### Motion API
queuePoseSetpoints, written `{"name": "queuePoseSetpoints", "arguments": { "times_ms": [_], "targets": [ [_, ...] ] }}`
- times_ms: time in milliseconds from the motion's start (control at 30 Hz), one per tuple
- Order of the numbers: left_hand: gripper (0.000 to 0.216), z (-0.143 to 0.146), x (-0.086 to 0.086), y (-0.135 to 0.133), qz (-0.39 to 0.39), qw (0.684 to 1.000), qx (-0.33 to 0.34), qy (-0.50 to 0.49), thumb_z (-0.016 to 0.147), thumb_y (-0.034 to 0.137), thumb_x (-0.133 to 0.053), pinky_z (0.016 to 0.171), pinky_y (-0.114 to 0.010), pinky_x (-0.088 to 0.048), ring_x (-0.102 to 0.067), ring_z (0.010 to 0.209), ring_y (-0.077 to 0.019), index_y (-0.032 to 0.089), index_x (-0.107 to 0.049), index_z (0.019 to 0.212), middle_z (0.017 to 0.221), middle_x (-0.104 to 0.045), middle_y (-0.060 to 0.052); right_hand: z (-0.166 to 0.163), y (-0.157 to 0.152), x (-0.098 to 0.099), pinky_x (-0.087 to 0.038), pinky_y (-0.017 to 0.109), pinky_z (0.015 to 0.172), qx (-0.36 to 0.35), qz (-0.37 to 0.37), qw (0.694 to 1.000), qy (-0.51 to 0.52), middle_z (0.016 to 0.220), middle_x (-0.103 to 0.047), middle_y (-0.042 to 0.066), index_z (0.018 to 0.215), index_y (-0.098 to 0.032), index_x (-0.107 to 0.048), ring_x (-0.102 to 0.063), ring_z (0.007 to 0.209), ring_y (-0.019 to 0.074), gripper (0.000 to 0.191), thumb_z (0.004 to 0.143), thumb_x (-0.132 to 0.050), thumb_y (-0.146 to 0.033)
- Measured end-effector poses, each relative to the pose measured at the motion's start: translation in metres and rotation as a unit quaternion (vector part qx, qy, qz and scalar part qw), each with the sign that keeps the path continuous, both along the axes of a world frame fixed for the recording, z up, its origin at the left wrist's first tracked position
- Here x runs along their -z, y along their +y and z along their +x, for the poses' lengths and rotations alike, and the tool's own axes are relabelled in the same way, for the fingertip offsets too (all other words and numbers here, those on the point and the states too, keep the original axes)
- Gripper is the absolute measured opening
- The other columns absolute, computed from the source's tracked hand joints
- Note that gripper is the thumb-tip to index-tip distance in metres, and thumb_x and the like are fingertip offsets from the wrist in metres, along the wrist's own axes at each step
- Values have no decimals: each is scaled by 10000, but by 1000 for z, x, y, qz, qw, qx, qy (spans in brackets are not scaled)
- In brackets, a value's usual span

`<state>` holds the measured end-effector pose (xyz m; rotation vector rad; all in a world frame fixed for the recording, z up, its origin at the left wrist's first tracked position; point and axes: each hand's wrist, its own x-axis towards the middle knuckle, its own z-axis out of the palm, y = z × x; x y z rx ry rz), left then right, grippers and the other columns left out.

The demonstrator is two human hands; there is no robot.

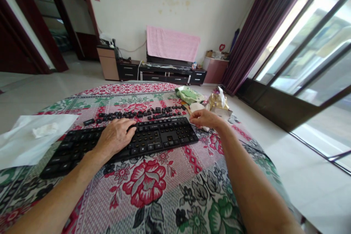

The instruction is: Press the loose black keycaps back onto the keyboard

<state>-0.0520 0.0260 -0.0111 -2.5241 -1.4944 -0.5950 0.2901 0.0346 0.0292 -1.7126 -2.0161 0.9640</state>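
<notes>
A black keyboard lies at a slant on the tablecloth, with many of its keycaps off and bare sockets showing. My left hand rests on its middle, thumb apart from the bent fingers, nothing visible in its grasp. Just off the keyboard's far right corner, my right hand is closed in a pinch. A thin tan stick pokes out at its fingertips; its kind is too small to make out. Loose black keycaps lie in uneven rows along the keyboard's far side.
White paper with a crumpled tissue lies at left. Beyond my right hand are a green cloth-like bundle and a gold tissue box. A black cable trails right across the floral tablecloth.
</notes>
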Motion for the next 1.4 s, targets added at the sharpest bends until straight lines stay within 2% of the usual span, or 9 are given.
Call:
{"name": "queuePoseSetpoints", "arguments": {
  "times_ms": [133, 300, 533, 667, 767, 900, 1033, 1267, 1400],
  "targets": [
    [348, 0, 0, 0, 2, 1000, 2, 6, 789, 339, -344, 822, -328, -381, -545, 873, -205, 170, -591, 968, 986, -612, -67, -11, 41, 12, -410, 256, 564, 55, 138, 983, -106, 733, -610, 59, 833, -158, -633, -522, 608, 132, 237, 674, -506, -279],
    [342, 0, -1, 0, 5, 1000, 1, 7, 789, 339, -348, 832, -315, -376, -547, 885, -193, 171, -590, 964, 988, -612, -63, -18, 69, 25, -401, 267, 648, 32, 135, 978, -154, 822, -639, 55, 938, -184, -638, -549, 730, 171, 331, 641, -546, -298],
    [335, 1, -2, -1, 7, 1000, 3, 8, 791, 335, -356, 833, -317, -375, -543, 888, -190, 163, -589, 960, 992, -610, -63, -22, 75, 31, -379, 254, 615, 5, 141, 975, -172, 714, -647, 30, 771, -193, -690, -555, 673, 162, 217, 617, -562, -277],
    [335, 0, -1, -1, 10, 1000, 6, 7, 794, 329, -349, 830, -315, -377, -544, 888, -190, 168, -588, 966, 989, -611, -61, -18, 66, 29, -373, 247, 582, 42, 171, 971, -163, 659, -636, 19, 757, -175, -691, -543, 626, 146, 224, 633, -548, -294],
    [340, -1, 1, 0, 13, 1000, 8, 9, 796, 333, -345, 829, -321, -379, -546, 882, -193, 168, -588, 968, 987, -612, -63, -10, 47, 18, -383, 250, 570, 48, 178, 975, -127, 634, -623, 11, 808, -164, -683, -529, 602, 138, 254, 645, -537, -294],
    [343, -1, 1, 0, 18, 1000, 7, 9, 796, 340, -350, 830, -323, -381, -544, 891, -196, 164, -590, 967, 997, -609, -66, -3, 13, -8, -416, 257, 594, -25, 83, 994, -66, 692, -634, 14, 850, -168, -666, -528, 605, 129, 259, 640, -560, -277],
    [338, -1, 1, 0, 19, 1000, 4, 11, 795, 338, -354, 831, -325, -381, -544, 890, -197, 171, -588, 974, 1003, -608, -63, -5, -13, -22, -418, 250, 630, -115, 19, 990, -75, 742, -646, -2, 844, -199, -670, -541, 656, 130, 245, 630, -580, -277],
    [340, -1, 1, 0, 22, 1000, 5, 13, 799, 335, -349, 836, -318, -377, -542, 885, -192, 164, -589, 970, 996, -609, -62, -6, -17, -4, -414, 229, 587, -113, -4, 987, -118, 697, -648, -7, 834, -199, -675, -542, 624, 122, 252, 601, -588, -243],
    [336, 0, 1, -1, 24, 1000, 8, 10, 796, 332, -354, 831, -322, -381, -544, 883, -196, 164, -591, 964, 992, -610, -68, -8, -16, -2, -417, 227, 580, -119, -7, 986, -115, 698, -654, -10, 836, -201, -680, -544, 623, 122, 259, 594, -594, -234]
  ]
}}
